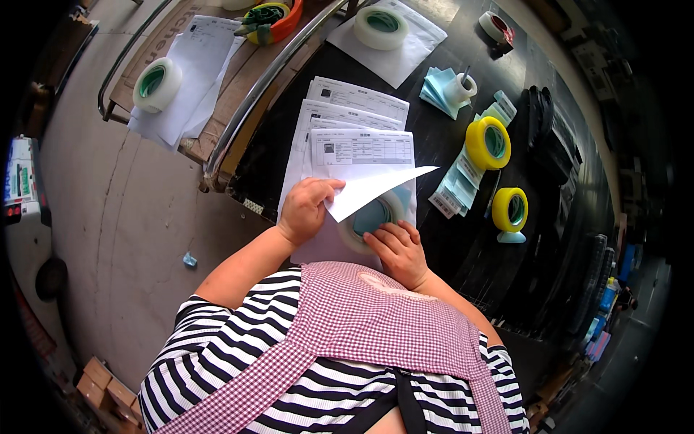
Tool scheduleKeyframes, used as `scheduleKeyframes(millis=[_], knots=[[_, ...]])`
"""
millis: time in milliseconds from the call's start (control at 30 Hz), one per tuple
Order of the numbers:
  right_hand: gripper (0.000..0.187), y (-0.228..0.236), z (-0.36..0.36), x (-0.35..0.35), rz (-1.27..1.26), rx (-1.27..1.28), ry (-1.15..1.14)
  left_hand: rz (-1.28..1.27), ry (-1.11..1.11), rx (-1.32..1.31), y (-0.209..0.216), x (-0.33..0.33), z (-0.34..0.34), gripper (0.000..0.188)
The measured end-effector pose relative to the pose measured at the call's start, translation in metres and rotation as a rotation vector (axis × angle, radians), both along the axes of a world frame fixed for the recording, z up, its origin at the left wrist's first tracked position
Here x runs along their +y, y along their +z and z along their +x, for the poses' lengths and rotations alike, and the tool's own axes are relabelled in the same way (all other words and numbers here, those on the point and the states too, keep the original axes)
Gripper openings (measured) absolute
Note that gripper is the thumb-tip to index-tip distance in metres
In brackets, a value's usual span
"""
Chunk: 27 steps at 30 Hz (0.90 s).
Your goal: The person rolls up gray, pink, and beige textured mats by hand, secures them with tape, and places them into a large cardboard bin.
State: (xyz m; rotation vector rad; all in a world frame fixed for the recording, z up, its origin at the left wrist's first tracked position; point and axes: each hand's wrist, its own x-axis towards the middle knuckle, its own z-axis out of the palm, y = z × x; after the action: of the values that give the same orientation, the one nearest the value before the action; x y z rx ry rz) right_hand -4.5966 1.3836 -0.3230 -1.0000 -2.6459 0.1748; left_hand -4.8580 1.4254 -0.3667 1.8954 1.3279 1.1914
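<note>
In front of me lies a fanned set of printed sheets (361,148), overlapping on the black tabletop. My left hand (307,208) is closed on the near left edge of the top sheet, whose lower part is folded up, white underside (372,186) showing. Under that raised flap sits a roll of clear tape (356,237) on the paper, partly hidden. Pale blue shows inside its ring. My right hand (399,251) grips the roll's right side, fingers curled over its rim.
Yellow tape rolls (474,148) and pale blue slips (457,184) lie to the right. A clear roll (381,27) weighs down papers at the back. Left, beyond a metal rail (249,101), another roll (157,84) rests on sheets over cardboard. Black packages (546,134) lie far right.
</note>
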Motion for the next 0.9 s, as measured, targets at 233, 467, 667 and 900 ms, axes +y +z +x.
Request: scheduleKeyframes(millis=[233,467,667,900], knots=[[0.033,0.000,0.000,-0.002,-0.014,0.024,-0.013,0.014,0.001,-0.012,-0.001,0.001,0.002,0.014],[0.034,-0.001,0.000,-0.004,-0.016,0.021,-0.027,0.034,-0.003,0.015,-0.002,0.000,0.001,0.016],[0.040,0.000,-0.010,0.006,0.046,0.019,-0.045,-0.037,0.226,-0.141,-0.022,0.009,0.000,0.011],[0.059,0.015,0.025,-0.055,-0.112,0.314,-0.119,0.110,0.336,0.166,-0.010,0.034,-0.008,0.085]])
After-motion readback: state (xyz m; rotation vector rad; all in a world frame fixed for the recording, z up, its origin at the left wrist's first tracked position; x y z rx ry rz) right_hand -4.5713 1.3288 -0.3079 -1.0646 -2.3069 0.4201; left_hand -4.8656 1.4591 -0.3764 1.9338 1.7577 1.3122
